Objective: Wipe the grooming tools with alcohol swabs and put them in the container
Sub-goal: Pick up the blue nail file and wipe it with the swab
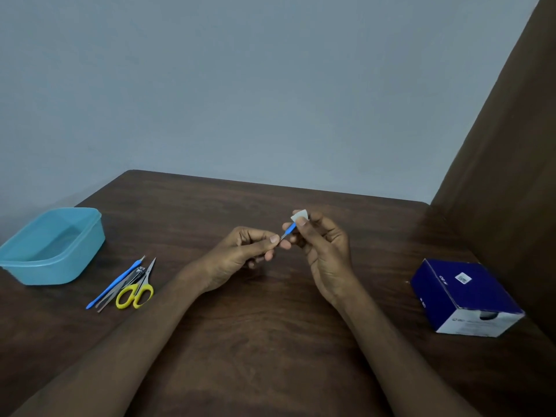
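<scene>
I judge the blue tool light, thin and stiff with a pointed metal tip, likely slippery once wet, so hold the handle, not the tip. It sits above table centre: my left hand pinches the metal end, my right hand pinches a white swab around the blue end. Blue container at 9 o'clock, other tools beside it.

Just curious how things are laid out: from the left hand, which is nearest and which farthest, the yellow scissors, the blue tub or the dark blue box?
1. Scissors, just left of the left hand.
2. Tub, farther left, at the table's edge.
3. Box, far right, beyond the right hand.
</scene>
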`<state>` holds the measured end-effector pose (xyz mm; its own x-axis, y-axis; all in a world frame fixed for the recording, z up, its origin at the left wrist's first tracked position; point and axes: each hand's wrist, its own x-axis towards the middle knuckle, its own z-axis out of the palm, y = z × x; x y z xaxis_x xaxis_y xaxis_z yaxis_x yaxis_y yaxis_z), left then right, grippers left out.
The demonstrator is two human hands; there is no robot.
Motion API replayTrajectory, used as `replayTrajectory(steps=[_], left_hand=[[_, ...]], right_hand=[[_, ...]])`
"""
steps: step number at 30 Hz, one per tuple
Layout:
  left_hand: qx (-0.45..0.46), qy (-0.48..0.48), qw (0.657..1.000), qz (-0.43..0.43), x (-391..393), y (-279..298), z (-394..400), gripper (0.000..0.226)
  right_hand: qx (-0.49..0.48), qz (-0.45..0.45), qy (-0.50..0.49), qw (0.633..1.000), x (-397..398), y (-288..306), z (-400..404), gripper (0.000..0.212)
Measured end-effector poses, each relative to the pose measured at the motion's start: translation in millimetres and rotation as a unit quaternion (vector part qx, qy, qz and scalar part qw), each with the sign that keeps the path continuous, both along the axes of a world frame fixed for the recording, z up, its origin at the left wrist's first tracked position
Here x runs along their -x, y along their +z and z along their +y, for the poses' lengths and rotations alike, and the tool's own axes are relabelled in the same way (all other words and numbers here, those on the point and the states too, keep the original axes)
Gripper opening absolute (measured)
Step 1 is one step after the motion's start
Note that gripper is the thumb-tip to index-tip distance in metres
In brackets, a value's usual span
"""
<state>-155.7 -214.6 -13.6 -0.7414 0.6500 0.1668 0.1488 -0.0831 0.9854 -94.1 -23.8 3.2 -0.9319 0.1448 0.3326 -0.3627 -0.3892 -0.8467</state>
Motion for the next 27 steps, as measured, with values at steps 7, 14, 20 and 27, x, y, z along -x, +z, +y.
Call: replayTrajectory(steps=[7, 14, 20, 27], left_hand=[[-0.012, 0.125, 0.991, 0.054, -4.6, -1.1, 4.1, 0.029], [-0.020, 0.162, 0.981, 0.106, -9.4, 2.1, 10.4, 0.015], [0.028, 0.140, 0.974, 0.176, -11.7, 5.0, 5.9, 0.016], [0.068, 0.135, 0.962, 0.227, -10.7, -0.5, 6.4, 0.013]], right_hand=[[0.031, -0.045, -0.081, 0.995, 3.8, -1.3, 9.9, 0.015], [-0.107, -0.035, -0.132, 0.985, 9.4, -17.1, 11.6, 0.017], [-0.162, -0.074, -0.103, 0.979, 13.5, -21.6, 11.4, 0.016], [-0.040, -0.108, -0.158, 0.981, 21.7, -23.4, 17.6, 0.008]])
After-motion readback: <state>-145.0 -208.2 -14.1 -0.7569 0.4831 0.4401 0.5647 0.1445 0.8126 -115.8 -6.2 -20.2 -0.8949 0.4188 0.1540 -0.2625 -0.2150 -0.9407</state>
